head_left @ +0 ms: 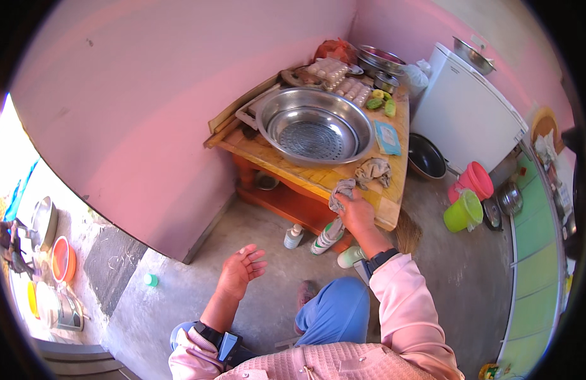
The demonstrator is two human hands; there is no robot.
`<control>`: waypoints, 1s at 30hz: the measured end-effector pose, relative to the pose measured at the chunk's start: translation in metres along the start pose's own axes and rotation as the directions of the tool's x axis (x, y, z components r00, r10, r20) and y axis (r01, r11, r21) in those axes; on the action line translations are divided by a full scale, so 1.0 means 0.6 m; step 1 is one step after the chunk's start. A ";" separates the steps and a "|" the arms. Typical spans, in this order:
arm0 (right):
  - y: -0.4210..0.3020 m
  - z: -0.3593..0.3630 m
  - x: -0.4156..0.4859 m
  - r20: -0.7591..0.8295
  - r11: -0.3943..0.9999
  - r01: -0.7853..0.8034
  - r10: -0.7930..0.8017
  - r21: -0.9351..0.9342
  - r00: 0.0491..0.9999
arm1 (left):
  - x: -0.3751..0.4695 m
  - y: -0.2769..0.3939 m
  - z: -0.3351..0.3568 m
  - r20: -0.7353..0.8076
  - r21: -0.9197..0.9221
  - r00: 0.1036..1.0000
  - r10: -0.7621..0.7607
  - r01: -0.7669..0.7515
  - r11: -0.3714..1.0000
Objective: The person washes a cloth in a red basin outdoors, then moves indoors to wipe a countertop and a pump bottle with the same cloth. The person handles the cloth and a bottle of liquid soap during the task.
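Observation:
My right hand [357, 211] grips a crumpled grey cloth [341, 194] at the front edge of a wooden table [293, 172]. Just beyond it a second, brownish crumpled cloth [374, 172] lies on the tabletop. My left hand [243, 270] hangs in the air over the floor, fingers apart, holding nothing. A large steel basin [316, 97] stands on the table, with a perforated steel colander [314, 140] inside it. Right of the basin lies a blue and white packet [387, 137]. Behind are egg trays [328, 71] and green cucumbers [390, 108].
Bottles [327, 237] stand on the floor below the table's front. At the right are a black frying pan [426, 156], a pink bucket [478, 180], a lime-green bucket [464, 211] and a white chest freezer [469, 107]. A straw broom [408, 232] rests by the table's right corner.

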State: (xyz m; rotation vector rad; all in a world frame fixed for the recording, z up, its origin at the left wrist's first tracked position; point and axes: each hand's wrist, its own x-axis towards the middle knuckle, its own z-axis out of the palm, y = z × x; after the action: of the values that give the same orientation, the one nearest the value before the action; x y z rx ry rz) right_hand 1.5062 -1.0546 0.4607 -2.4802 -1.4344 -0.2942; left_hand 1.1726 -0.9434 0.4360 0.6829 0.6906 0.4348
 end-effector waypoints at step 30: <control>-0.377 0.158 0.315 0.028 0.952 0.306 -0.306 -0.027 0.952 | -0.057 0.055 -0.111 -0.064 -0.301 0.995 0.078 -0.094 0.949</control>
State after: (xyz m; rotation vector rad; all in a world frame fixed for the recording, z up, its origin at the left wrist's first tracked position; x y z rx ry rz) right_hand 1.4069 -0.7614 0.4558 -2.2841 -1.8388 -0.3503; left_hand 1.0971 -0.9115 0.4357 0.4118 0.6262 0.6269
